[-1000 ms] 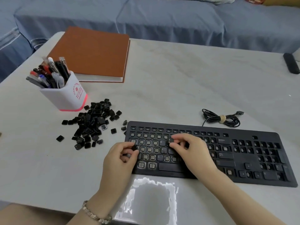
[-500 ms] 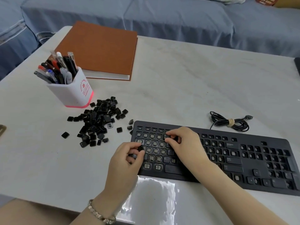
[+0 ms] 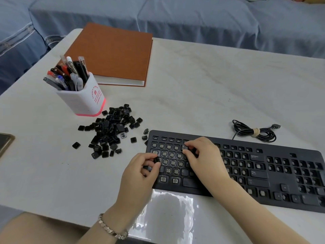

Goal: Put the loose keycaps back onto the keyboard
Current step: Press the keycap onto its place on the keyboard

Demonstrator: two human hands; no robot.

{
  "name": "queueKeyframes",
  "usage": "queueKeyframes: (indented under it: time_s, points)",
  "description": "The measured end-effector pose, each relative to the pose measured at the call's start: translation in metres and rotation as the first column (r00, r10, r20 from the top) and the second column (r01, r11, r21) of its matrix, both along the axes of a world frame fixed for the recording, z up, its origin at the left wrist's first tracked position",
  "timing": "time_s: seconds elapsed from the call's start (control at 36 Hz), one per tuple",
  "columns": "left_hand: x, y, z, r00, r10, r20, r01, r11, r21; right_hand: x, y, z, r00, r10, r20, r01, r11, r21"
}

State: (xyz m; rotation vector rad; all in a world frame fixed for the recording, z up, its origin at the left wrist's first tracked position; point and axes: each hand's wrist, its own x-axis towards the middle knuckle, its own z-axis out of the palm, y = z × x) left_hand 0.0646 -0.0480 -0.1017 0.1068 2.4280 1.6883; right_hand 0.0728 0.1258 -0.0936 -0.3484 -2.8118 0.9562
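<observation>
On the white bench (image 3: 202,88) the left grip (image 3: 140,175) pinches a black keycap (image 3: 156,159) between thumb and fingertips, over the left edge of the keyboard (image 3: 278,153). The right grip (image 3: 205,159) is curled, with forefinger and thumb closed on a number-row keycap (image 3: 184,147). The pile of loose keycaps (image 3: 112,131) lies on the bench just left of the keyboard, near the pen cup (image 3: 82,103).

On the keyboard (image 3: 281,152), the C keycap (image 3: 183,171) reads "C" and the F keycap (image 3: 187,163), one row above, reads "F". The number-row keycap (image 3: 183,147) appears to read "$" over "4". Red print on the pen holder (image 3: 82,101), beyond the keyboard's left end, is illegible.
</observation>
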Motion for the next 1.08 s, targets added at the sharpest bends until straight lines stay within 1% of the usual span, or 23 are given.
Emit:
queueKeyframes:
  time_s: [0.14, 0.25, 0.33, 0.42, 0.53, 0.61, 0.67, 0.78, 0.83, 0.97, 1.08]
  points:
    - [0.001, 0.001, -0.001, 1.000, 0.007, 0.003, -0.007, 1.000, 0.011, -0.004, 0.001, 0.003, 1.000, -0.008, 0.016, 0.007, 1.000, 0.022]
    - [0.000, 0.002, -0.001, 1.000, 0.008, -0.004, -0.008, 1.000, 0.005, -0.011, 0.005, 0.009, 0.992, 0.022, 0.127, -0.031, 0.997, 0.071]
    - [0.001, 0.002, 0.000, 0.999, -0.004, -0.040, 0.004, 1.000, -0.020, -0.014, 0.006, 0.013, 0.980, 0.060, 0.188, -0.083, 0.990, 0.116]
    - [0.002, 0.002, 0.000, 0.998, -0.015, -0.060, 0.012, 0.999, -0.035, -0.013, 0.006, 0.014, 0.975, 0.089, 0.201, -0.124, 0.978, 0.168]
    - [0.002, 0.003, 0.000, 0.998, -0.010, -0.058, 0.008, 0.999, -0.033, -0.009, 0.003, 0.014, 0.970, 0.098, 0.224, -0.144, 0.970, 0.196]
    - [0.002, 0.002, 0.000, 0.999, -0.002, -0.051, 0.001, 1.000, -0.026, -0.009, 0.004, 0.011, 0.978, 0.081, 0.194, -0.120, 0.973, 0.196]
    - [0.002, 0.003, 0.001, 0.999, 0.003, -0.035, -0.003, 1.000, -0.018, -0.007, 0.000, 0.010, 0.981, 0.074, 0.177, -0.116, 0.964, 0.241]
    - [0.002, 0.003, 0.001, 1.000, 0.029, -0.011, -0.029, 1.000, -0.005, 0.005, -0.006, 0.003, 0.992, 0.114, 0.060, -0.128, 0.853, 0.506]
    - [0.001, 0.003, 0.001, 0.999, 0.045, 0.019, -0.046, 0.999, 0.007, 0.010, -0.007, -0.003, 0.991, 0.133, 0.010, -0.116, 0.821, 0.560]
    - [-0.003, 0.001, 0.002, 0.991, 0.065, 0.113, -0.077, 0.991, 0.108, 0.014, -0.006, -0.011, 0.988, 0.149, -0.029, -0.097, 0.765, 0.636]
    - [-0.005, -0.003, 0.005, 0.988, 0.052, 0.148, -0.081, 0.977, 0.199, 0.012, -0.008, -0.015, 0.984, 0.165, -0.063, -0.085, 0.754, 0.652]
